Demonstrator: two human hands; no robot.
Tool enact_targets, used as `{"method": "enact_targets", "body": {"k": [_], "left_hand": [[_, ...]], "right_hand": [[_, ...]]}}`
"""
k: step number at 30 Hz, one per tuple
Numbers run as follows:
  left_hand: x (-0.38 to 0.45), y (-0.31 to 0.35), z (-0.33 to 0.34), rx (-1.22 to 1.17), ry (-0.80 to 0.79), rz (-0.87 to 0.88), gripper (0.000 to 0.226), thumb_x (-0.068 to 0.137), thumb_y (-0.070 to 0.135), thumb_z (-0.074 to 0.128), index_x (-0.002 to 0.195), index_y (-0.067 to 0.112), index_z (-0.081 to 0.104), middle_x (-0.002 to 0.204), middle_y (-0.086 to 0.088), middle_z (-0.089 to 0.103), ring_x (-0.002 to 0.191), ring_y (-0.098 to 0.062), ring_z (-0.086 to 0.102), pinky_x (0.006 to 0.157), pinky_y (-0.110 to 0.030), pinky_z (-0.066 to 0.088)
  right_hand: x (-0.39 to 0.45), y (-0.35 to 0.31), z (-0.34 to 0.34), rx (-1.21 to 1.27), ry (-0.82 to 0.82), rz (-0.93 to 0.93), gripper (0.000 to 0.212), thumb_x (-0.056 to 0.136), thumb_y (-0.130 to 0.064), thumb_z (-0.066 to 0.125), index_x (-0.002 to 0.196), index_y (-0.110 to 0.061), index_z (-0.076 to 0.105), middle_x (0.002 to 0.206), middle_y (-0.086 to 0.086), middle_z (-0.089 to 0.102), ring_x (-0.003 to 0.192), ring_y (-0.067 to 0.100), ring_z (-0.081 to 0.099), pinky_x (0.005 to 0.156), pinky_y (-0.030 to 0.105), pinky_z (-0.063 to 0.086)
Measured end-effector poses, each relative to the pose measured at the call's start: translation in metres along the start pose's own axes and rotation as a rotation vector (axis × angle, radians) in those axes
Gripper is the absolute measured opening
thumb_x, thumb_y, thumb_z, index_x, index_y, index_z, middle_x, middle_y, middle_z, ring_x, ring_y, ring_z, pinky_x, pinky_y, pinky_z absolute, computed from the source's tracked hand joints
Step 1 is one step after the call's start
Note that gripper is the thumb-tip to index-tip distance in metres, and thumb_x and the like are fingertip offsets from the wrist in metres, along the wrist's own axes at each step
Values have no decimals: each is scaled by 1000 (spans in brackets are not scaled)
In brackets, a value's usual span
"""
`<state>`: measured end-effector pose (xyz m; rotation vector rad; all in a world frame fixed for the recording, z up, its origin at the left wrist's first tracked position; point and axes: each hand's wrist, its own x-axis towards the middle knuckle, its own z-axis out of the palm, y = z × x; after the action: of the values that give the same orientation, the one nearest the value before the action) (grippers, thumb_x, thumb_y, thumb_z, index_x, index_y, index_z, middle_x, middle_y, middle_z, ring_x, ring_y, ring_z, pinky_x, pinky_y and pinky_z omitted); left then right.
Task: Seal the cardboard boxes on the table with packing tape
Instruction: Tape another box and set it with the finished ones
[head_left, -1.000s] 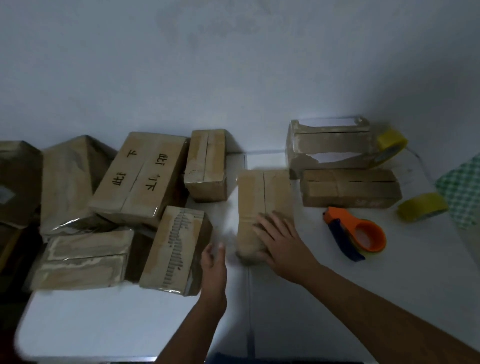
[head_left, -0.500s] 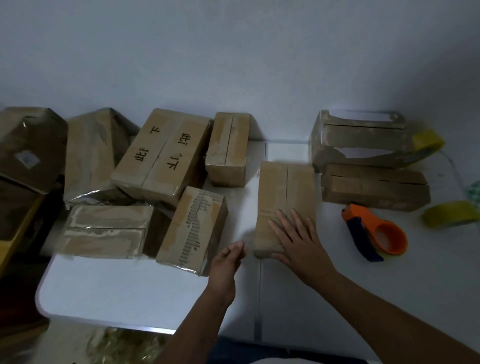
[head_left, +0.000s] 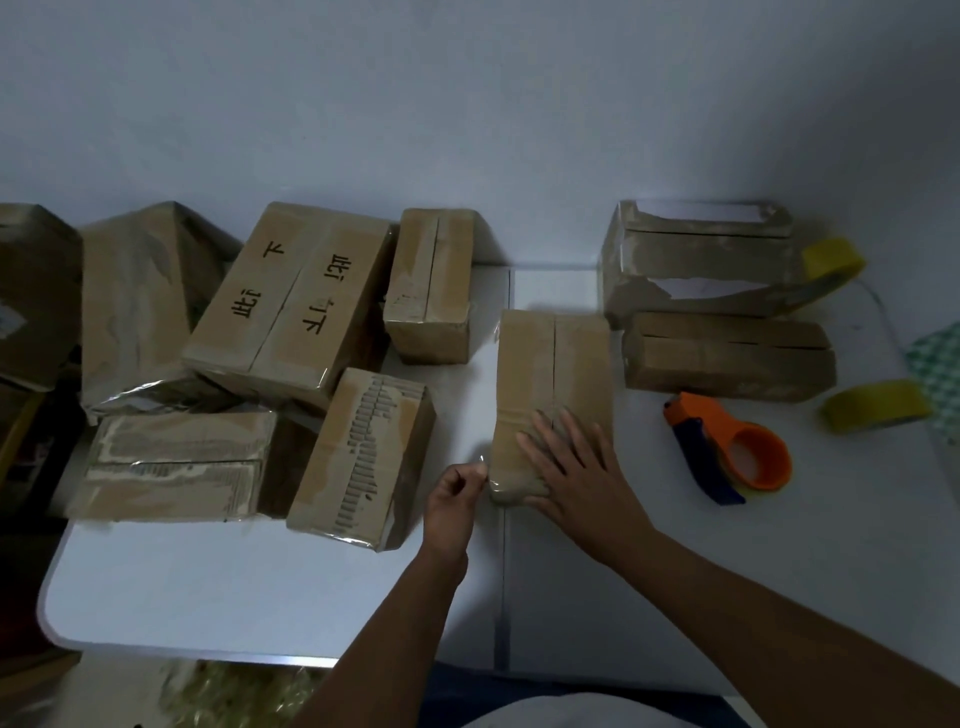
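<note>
Since half a second ago the left hand (head_left: 453, 501) has closed from loosely open into a pinching grip on a clear tape end (head_left: 484, 464) at the near left corner of the central box (head_left: 551, 379); the right hand (head_left: 574, 475) stays flat, fingers spread, on that box's near end. Brown, seamed lengthwise and glossy with tape, the box lies mid-worktop (head_left: 234, 587), with the orange tape dispenser (head_left: 732, 447) at its 3 o'clock

Dim light; white table (head_left: 208, 587) pushed against a plain pale wall (head_left: 467, 104).
</note>
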<state>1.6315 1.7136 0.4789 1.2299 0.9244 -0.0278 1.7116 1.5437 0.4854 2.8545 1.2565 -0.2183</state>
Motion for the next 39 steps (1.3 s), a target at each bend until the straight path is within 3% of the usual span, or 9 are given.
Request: {"method": "enact_targets", "body": {"k": [8,12,15,20,23,29,32,34,39], "left_hand": [[8,-16,10,112,29,-53,14,99,33,54,106,24,62,129,-8,53,108,-24,54,91,-35,44],[13,-13,15,109,65,-47,16,99,25,55,114,28,53,126,-3,47,110,-21,54,84,-28,48],[21,-3,21,172,86,-4,14,100,8,49,101,16,60,114,-10,60,99,-21,58,71,-21,46],[0,13,2,230,165,42,21,101,21,52,109,14,70,106,-1,69,99,-13,62,87,-27,47],[-17,19,3,181,31,59,22,100,15,53,108,20,73,103,5,73,99,-7,65,83,-20,49],[-21,25,-8,403,-284,132,58,87,-15,44,122,29,59,121,10,66,115,3,59,92,-13,47],[-10,35,-25,671,-401,267,46,90,-2,61,128,23,54,127,9,63,119,2,57,98,-14,44],[0,46,-25,910,-424,402,41,89,12,69,125,21,53,124,6,64,111,-3,60,90,-12,46],[18,60,-24,1287,-450,518,45,89,28,70,126,24,46,130,5,56,107,-8,61,83,-29,53]], "right_hand": [[1,-3,2,8,20,24,72,94,-59,34,154,-22,19,162,7,9,148,33,8,115,56,17],[1,-3,1,21,14,26,71,93,-59,31,153,-22,23,162,7,12,148,33,11,114,57,18],[1,-2,-1,32,10,23,71,93,-60,27,153,-22,25,161,7,15,147,34,14,114,56,19],[1,-1,-1,38,10,21,72,92,-59,31,153,-23,22,162,6,14,148,33,13,113,56,19],[1,-2,-1,38,1,23,71,92,-60,31,153,-22,25,161,7,17,147,34,15,113,56,20],[2,-2,-2,32,-21,38,70,92,-60,28,151,-21,29,160,8,19,146,35,18,112,56,19],[2,-2,-2,30,-19,32,71,93,-61,30,152,-21,27,161,7,17,147,34,16,113,56,19],[2,-3,-2,35,-23,33,73,93,-62,33,153,-21,25,161,7,15,148,34,13,113,56,19],[0,-3,-2,39,-50,32,73,91,-61,31,152,-21,25,161,7,16,147,34,15,112,57,19]]}}
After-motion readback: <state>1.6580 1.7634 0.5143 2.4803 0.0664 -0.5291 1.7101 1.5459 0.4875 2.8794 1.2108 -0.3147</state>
